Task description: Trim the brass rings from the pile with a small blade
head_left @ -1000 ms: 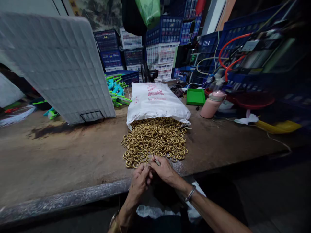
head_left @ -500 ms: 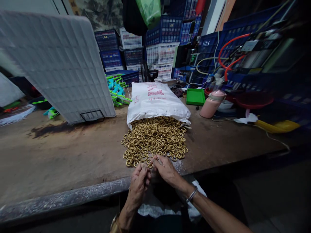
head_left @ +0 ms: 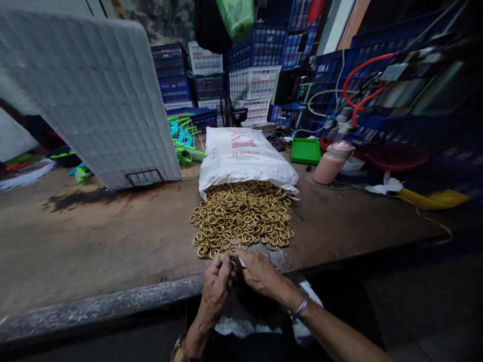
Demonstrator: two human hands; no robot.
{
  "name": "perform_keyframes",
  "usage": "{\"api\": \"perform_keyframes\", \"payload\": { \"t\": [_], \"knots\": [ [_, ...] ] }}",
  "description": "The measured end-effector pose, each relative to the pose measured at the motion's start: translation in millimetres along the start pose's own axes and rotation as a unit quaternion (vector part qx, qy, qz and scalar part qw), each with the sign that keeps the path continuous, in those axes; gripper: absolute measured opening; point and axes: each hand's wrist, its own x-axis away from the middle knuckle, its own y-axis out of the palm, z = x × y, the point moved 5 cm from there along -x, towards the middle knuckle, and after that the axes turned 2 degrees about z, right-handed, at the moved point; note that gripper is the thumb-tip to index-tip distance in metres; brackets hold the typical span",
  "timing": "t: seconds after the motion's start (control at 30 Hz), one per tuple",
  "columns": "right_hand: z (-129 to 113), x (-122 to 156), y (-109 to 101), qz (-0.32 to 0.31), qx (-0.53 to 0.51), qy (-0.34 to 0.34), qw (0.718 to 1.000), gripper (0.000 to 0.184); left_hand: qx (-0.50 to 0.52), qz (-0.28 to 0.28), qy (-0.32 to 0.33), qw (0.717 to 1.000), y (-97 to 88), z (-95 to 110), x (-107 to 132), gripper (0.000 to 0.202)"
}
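A heap of gold-coloured rings (head_left: 242, 217) spills from the mouth of a white printed sack (head_left: 245, 153) lying on the brown worktable (head_left: 94, 241). Both hands meet at the table's near edge, just in front of the heap. My left hand (head_left: 217, 286) is closed, its fingertips pinching something small that I cannot make out. My right hand (head_left: 260, 274) is closed too and holds a thin pale metal piece (head_left: 241, 262) against the left fingertips. A metal bangle (head_left: 301, 306) circles the right wrist.
A large white gridded panel (head_left: 90, 95) leans on the table at left. Green and blue plastic parts (head_left: 184, 141) lie behind it. A green tray (head_left: 305, 151), a pink bottle (head_left: 332, 161) and a yellow scoop (head_left: 433, 198) sit at right. Stacked crates (head_left: 249, 80) fill the back.
Both hands have drawn slightly back from the ring heap toward the table's edge, still pressed together. The view shifted a little.
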Motion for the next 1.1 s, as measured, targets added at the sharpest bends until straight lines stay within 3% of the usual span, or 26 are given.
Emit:
{"api": "perform_keyframes", "payload": {
  "t": [0.13,0.27,0.5,0.67,0.8,0.9,1.0,1.1],
  "knots": [
    [20,-2,-2,0.031,0.084,0.051,0.995,0.022,0.007,-0.035,-0.023,0.999,3.3,7,11,0.039],
    [30,-6,-5,0.064,0.098,0.101,0.988,0.017,0.114,-0.036,-0.072,0.990,0.6,9,12,0.034],
    [15,-10,3,0.074,0.070,0.081,0.991,0.016,0.169,-0.033,-0.046,0.984,-11.6,4,3,0.024],
    [7,-12,6,0.051,0.096,0.081,0.991,0.028,0.246,-0.046,-0.089,0.964,-15.7,3,4,0.024],
    [8,-14,6,0.052,0.097,0.081,0.991,0.028,0.278,-0.023,-0.120,0.953,-19.2,1,2,0.022],
    [12,-16,4,0.066,0.059,0.076,0.993,0.028,0.268,-0.001,-0.119,0.956,-20.0,-1,-2,0.023],
    [16,-16,-1,0.083,-0.038,0.069,0.993,0.010,0.224,-0.001,-0.097,0.970,-17.4,-2,-5,0.025],
    [14,-15,-6,0.071,-0.172,0.054,0.981,0.020,0.143,0.011,-0.044,0.989,-14.8,2,-9,0.032]
  ]
}}
